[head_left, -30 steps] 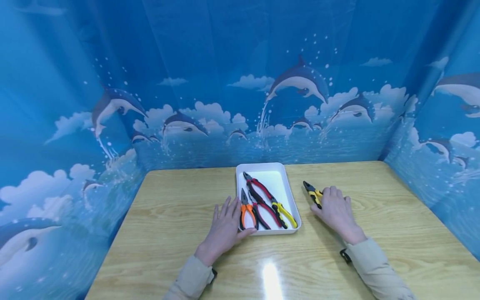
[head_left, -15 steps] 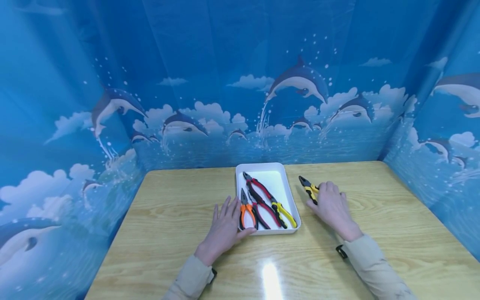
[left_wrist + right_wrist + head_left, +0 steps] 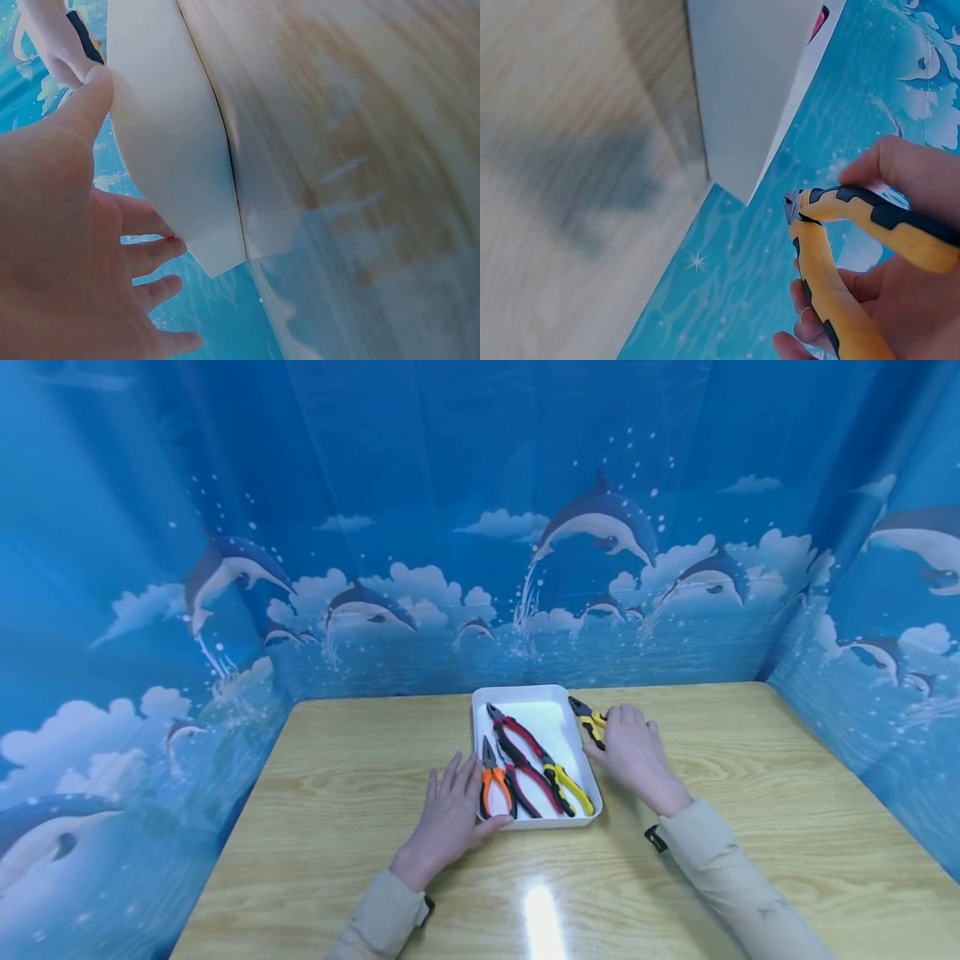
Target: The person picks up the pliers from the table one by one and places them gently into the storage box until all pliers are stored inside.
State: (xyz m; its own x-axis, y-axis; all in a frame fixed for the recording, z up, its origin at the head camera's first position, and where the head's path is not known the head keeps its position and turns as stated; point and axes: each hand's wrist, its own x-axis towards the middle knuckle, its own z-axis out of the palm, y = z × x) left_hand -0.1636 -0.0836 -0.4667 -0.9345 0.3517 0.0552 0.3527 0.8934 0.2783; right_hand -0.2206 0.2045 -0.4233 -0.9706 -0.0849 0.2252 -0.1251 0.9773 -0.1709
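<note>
My left hand [image 3: 442, 822] rests with spread, straight fingers against the left side of a white tray [image 3: 553, 720], its thumb at the front rim. In the left wrist view, that thumb and the fingers touch the tray wall [image 3: 172, 142]. My right hand [image 3: 636, 753] grips yellow-and-black pliers [image 3: 590, 722] by the handles [image 3: 829, 281]. Their head is over the tray's right rim, and the handles stand spread apart. Inside the tray lie orange-handled pliers [image 3: 491, 777], red-and-black-handled pliers [image 3: 523, 732] and yellow-and-black-handled pliers [image 3: 576, 790], partly overlapping.
The tray stands near the back edge of a wood-grain table [image 3: 360, 760]. Behind and at both sides hangs a blue curtain [image 3: 420, 527] with printed dolphins. A bright light reflection [image 3: 543, 918] shows on the table's front part.
My right hand has moved left with the yellow-and-black pliers, from the table beside the tray to its right rim. My left hand and the tray have stayed still.
</note>
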